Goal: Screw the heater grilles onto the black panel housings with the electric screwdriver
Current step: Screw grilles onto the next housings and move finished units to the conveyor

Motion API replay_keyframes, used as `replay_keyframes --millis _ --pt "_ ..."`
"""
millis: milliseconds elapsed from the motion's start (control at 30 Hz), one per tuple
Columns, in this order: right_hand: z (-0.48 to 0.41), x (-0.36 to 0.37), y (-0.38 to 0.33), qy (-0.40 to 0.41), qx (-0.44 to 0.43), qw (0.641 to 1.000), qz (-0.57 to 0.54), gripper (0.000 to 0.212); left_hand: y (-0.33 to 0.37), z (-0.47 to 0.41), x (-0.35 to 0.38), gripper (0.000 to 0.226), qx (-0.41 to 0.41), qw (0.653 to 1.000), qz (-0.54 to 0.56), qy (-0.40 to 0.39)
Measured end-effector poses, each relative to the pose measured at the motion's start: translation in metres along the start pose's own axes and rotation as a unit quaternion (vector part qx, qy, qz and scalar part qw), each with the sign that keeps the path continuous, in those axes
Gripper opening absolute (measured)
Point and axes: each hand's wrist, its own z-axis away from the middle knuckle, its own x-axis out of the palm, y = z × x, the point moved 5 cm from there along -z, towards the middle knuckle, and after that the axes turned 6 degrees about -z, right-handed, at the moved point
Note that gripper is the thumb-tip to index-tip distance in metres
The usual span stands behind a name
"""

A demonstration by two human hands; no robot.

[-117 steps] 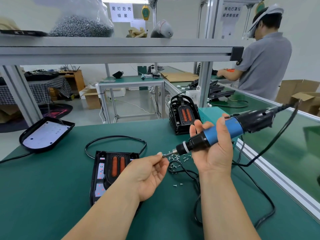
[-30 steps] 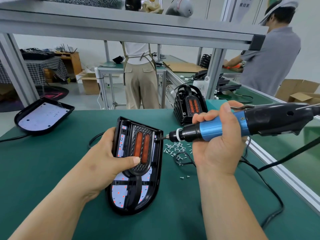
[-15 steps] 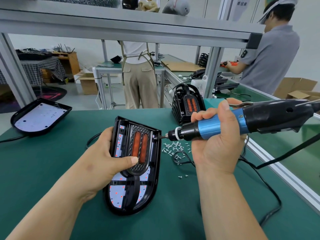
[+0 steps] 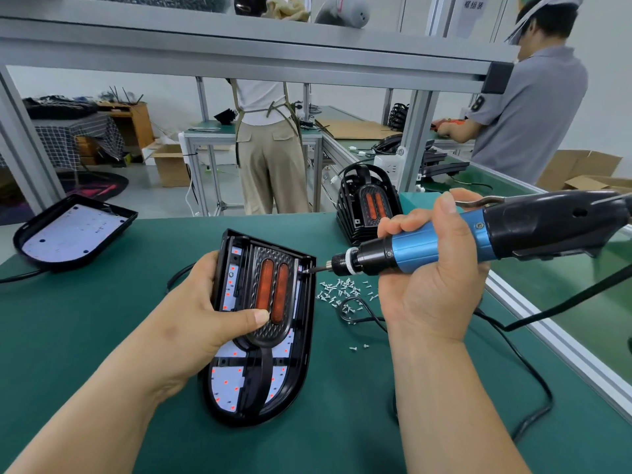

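I've got the left hand point(image 4: 205, 316) gripping the panel housing point(image 4: 304, 340) tilted up off the mat, thumb pinning the grille point(image 4: 270, 292), so the right hand's point(image 4: 431, 285) electric screwdriver point(image 4: 444, 241) meets the upper-right screw squarely.

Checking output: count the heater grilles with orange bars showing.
2. One grille sits in the black housing the left hand grips; the other grille fronts the stack behind the screwdriver. The stack may hide more.
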Motion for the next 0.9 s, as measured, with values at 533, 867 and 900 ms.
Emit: replay_keyframes --millis 533,867,900 --pt "0.0032 0.0034 0.0026 -0.029 -0.016 0.999 0.031 0.018 0.004 0.0009 0.0026 0.066 0.003 1.0 -0.018 0.007" --pt "0.0021 0.0036 -0.0029 -0.029 -0.017 0.999 0.023 0.015 0.0021 0.0002 0.0012 0.068 -0.004 1.0 -0.002 0.001" --pt "0.0019 0.0034 -0.003 -0.029 -0.017 0.999 0.024 0.016 0.002 0.0 0.0016 0.068 -0.003 1.0 0.001 -0.001"
